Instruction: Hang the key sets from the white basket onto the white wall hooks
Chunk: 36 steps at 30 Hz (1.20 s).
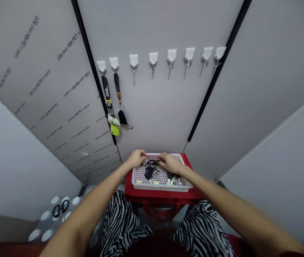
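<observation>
A white perforated tray [138, 185] sits on a red stool [162, 195] in front of me, with several keys and key fobs [152, 172] lying in it. My left hand [137, 157] and my right hand [170, 162] are both over the tray's far end, fingers curled and pinched together on a small dark item between them that I cannot name. On the wall above is a row of white hooks [153, 59]. The two leftmost carry a black lanyard keychain with a yellow tag [110, 107] and a brown strap with a black fob [119, 103].
The remaining hooks [188, 55] to the right hang bare. Black vertical strips [93, 67] divide the grey wall panels. A dotted object with black scissors [61, 208] lies on the floor at lower left. My zebra-patterned trousers [130, 228] fill the bottom of the view.
</observation>
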Motion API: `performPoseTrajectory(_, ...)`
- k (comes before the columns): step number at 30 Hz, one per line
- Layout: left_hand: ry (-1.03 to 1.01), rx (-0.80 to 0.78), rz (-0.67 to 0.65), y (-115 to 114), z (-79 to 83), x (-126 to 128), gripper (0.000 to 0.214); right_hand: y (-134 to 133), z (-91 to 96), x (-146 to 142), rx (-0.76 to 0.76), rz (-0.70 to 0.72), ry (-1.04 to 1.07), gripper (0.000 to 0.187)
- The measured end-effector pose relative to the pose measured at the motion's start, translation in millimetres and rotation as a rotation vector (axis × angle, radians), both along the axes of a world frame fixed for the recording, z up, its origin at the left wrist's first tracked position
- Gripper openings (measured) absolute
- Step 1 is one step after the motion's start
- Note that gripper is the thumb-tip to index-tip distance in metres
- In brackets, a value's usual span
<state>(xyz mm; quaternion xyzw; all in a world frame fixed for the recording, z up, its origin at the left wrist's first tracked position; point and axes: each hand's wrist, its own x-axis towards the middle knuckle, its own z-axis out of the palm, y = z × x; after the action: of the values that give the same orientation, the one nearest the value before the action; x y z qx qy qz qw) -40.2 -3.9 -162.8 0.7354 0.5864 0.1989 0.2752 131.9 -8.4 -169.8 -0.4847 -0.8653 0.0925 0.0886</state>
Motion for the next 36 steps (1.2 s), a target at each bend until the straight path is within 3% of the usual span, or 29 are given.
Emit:
performPoseTrajectory(3,-0.171,-0.027,-0.03,1,14.2,-2,0.016,2,-0.5,6,-0.072,-0.038,0.172,0.019)
performPoseTrajectory(6,-0.197,-0.019,-0.099,0,33.0,2,0.014,5,5.3,6,-0.072,-0.038,0.366,0.024)
performPoseTrajectory(8,-0.156,0.014,-0.132,0,45.2,4,0.013,5,13.7,2,-0.088,0.001,0.507,0.027)
performPoseTrajectory(12,-0.213,0.068,-0.157,2,63.9,5,0.013,5,33.8,-12,-0.256,0.141,0.734,0.026)
performPoseTrajectory(15,-0.329,0.097,-0.145,6,78.6,3,0.01,7,52.2,-23,-0.269,0.108,0.832,0.024)
performPoseTrajectory(18,-0.464,0.184,-0.098,11,100.3,1,0.006,14,82.6,-31,-0.248,0.049,0.926,0.02)
performPoseTrajectory(26,-0.801,0.434,0.116,28,175.8,-4,0.009,42,185.7,-61,-0.141,0.005,1.166,0.012)
performPoseTrajectory(32,-0.707,0.729,0.294,44,230.8,-14,0.007,58,235.7,-87,-0.061,0.03,1.327,0.009)
performPoseTrajectory(36,-0.551,0.814,0.386,51,254.9,-19,0.004,62,258.9,-99,-0.017,-0.01,1.334,0.007)
